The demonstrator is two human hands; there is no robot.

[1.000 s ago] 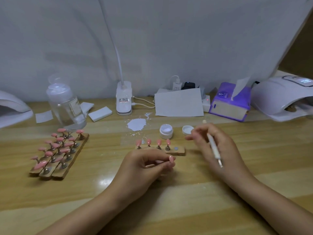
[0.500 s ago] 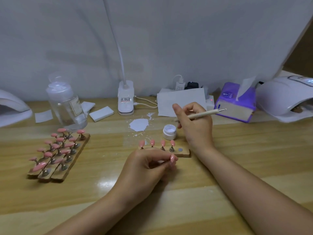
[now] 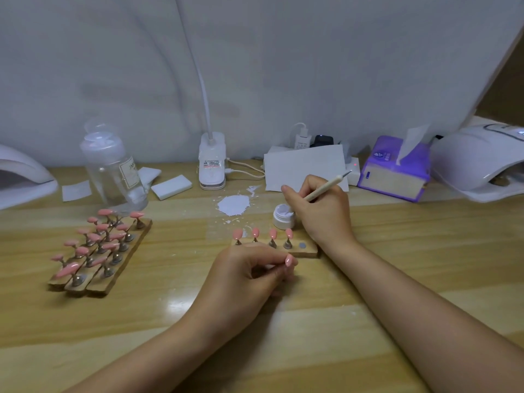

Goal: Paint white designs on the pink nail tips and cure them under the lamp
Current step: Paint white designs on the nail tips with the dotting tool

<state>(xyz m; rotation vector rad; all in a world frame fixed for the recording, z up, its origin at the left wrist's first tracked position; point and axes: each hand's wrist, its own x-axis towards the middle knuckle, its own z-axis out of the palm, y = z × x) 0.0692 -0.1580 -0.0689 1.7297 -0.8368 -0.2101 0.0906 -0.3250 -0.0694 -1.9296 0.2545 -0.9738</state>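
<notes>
Right hand [image 3: 320, 211], gripping pen [image 3: 323, 188], now reaches its tip into white gel pot [image 3: 283, 215], loading paint; left hand [image 3: 249, 276] pinches pink tip [image 3: 288, 260] near holder [image 3: 307, 249].

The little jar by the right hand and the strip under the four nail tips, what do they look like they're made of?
The jar looks like white plastic or glass, smooth and slightly glossy; the frame can't settle which. The strip looks like unfinished wood: tan, matte, with a darker cut edge.
</notes>
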